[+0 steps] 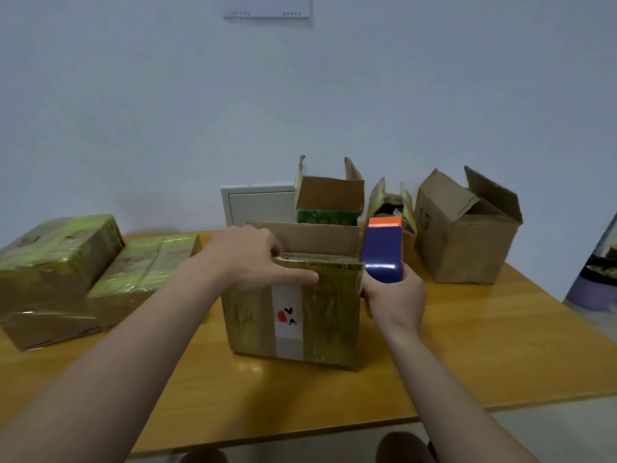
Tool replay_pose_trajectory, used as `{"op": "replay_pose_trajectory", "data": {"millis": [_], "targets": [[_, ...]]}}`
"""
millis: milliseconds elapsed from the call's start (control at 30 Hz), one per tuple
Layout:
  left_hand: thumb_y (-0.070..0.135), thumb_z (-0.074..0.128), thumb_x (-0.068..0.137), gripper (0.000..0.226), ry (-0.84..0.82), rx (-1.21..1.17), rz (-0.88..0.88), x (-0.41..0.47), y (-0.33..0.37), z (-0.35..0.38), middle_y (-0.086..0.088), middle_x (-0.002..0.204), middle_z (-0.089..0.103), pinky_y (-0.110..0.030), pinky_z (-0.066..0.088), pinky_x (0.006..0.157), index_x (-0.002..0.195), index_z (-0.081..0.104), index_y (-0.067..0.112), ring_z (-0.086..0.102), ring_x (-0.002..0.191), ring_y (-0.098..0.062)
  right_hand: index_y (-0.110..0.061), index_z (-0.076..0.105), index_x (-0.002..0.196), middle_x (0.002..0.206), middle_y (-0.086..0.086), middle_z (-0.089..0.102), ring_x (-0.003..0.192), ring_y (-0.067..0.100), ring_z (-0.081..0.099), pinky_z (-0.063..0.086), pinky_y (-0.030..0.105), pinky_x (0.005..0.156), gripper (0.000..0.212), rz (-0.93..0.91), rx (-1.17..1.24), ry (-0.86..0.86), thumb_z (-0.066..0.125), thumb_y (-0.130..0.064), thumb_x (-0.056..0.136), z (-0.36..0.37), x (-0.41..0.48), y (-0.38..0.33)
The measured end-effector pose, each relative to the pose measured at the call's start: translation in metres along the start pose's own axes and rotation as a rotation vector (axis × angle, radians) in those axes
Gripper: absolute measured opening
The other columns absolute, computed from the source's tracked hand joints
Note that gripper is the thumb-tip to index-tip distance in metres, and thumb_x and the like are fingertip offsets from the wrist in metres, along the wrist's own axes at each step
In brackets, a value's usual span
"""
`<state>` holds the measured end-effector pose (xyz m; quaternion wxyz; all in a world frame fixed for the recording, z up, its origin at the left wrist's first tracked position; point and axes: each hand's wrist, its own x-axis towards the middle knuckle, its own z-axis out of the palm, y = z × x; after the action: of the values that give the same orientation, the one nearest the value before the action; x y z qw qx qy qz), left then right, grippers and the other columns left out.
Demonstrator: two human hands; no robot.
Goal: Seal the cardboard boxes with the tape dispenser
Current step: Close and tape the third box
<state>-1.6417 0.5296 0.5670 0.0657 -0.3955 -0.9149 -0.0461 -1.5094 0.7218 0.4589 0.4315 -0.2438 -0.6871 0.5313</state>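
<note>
A cardboard box [334, 315] with a white label strip on its front stands in the middle of the wooden table [467, 355]. Its far flap stands upright. My left hand [257, 259] rests on the box's near top edge, fingers curled over the near flap and thumb along the front. My right hand [395, 295] grips a blue tape dispenser [384, 252] with an orange top, held upright against the box's right top corner. Three open boxes stand behind: a green-printed one [329, 198], a narrow one [405, 208] and a plain brown one [467, 228].
Two taped boxes with yellow-green tape sit at the left: a large one [50, 279] and a flatter one [143, 272]. A grey wall panel [258, 205] is behind the table. A purple container [597, 282] stands off the table's right edge. Knees show below the near edge.
</note>
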Motion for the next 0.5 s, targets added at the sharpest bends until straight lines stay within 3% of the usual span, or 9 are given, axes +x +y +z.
{"op": "replay_pose_trajectory", "data": {"millis": [200,233,300,367,400,433,500], "targets": [[0.111,0.017,0.055,0.099,-0.159,-0.1,0.07,0.014,-0.016,-0.002,0.013,0.084,0.07,-0.026,0.044,0.063,0.091,0.071,0.036,0.064,0.08,-0.006,-0.029,0.064,0.093,0.089,-0.008,0.071,0.08,0.011,0.069,0.058,0.03,0.068,0.028,0.006,0.014,-0.009,0.087,-0.035,0.077,0.002,0.009,0.001],[0.112,0.017,0.054,0.101,-0.14,-0.1,0.067,0.016,-0.017,-0.001,0.015,0.094,0.071,-0.027,0.046,0.068,0.098,0.07,0.037,0.065,0.088,-0.007,-0.028,0.065,0.095,0.09,-0.007,0.071,0.081,0.011,0.069,0.057,0.028,0.067,0.029,0.007,0.019,-0.011,0.087,-0.035,0.077,0.002,0.01,0.001],[0.112,0.018,0.055,0.109,-0.019,-0.045,0.081,0.019,-0.021,0.005,0.009,0.133,0.063,-0.035,0.05,0.092,0.126,0.059,0.04,0.058,0.119,-0.015,-0.027,0.066,0.097,0.091,-0.006,0.071,0.081,0.011,0.069,0.056,0.028,0.066,0.03,0.012,0.02,-0.017,0.087,-0.036,0.077,0.002,0.01,0.004],[0.111,0.018,0.059,0.111,0.062,-0.006,0.095,0.019,-0.023,0.011,0.002,0.165,0.032,-0.051,0.035,0.117,0.144,0.042,0.044,0.033,0.148,-0.025,-0.027,0.066,0.097,0.089,-0.006,0.071,0.08,0.012,0.068,0.056,0.028,0.066,0.03,0.017,0.007,-0.025,0.087,-0.035,0.077,0.002,0.008,0.009],[0.11,0.017,0.061,0.11,0.05,-0.025,0.089,0.019,-0.024,0.014,0.004,0.169,0.022,-0.054,0.026,0.121,0.148,0.035,0.046,0.023,0.153,-0.026,-0.027,0.066,0.096,0.088,-0.007,0.071,0.079,0.012,0.068,0.055,0.026,0.064,0.028,0.02,0.004,-0.024,0.086,-0.035,0.077,0.003,0.006,0.011],[0.109,0.014,0.062,0.109,0.029,-0.046,0.086,0.021,-0.024,0.018,0.004,0.168,0.025,-0.054,0.023,0.122,0.15,0.031,0.046,0.024,0.153,-0.026,-0.029,0.066,0.096,0.088,-0.008,0.071,0.079,0.011,0.068,0.054,0.022,0.061,0.028,0.028,0.007,-0.02,0.086,-0.035,0.078,0.003,0.004,0.013],[0.108,0.011,0.066,0.106,0.067,-0.021,0.084,0.025,-0.023,0.027,0.005,0.153,0.047,-0.05,0.029,0.116,0.148,0.033,0.044,0.041,0.14,-0.024,-0.03,0.066,0.097,0.09,-0.009,0.071,0.079,0.005,0.068,0.051,0.014,0.056,0.027,0.046,0.033,-0.015,0.085,-0.036,0.078,0.002,0.002,0.015]]}}
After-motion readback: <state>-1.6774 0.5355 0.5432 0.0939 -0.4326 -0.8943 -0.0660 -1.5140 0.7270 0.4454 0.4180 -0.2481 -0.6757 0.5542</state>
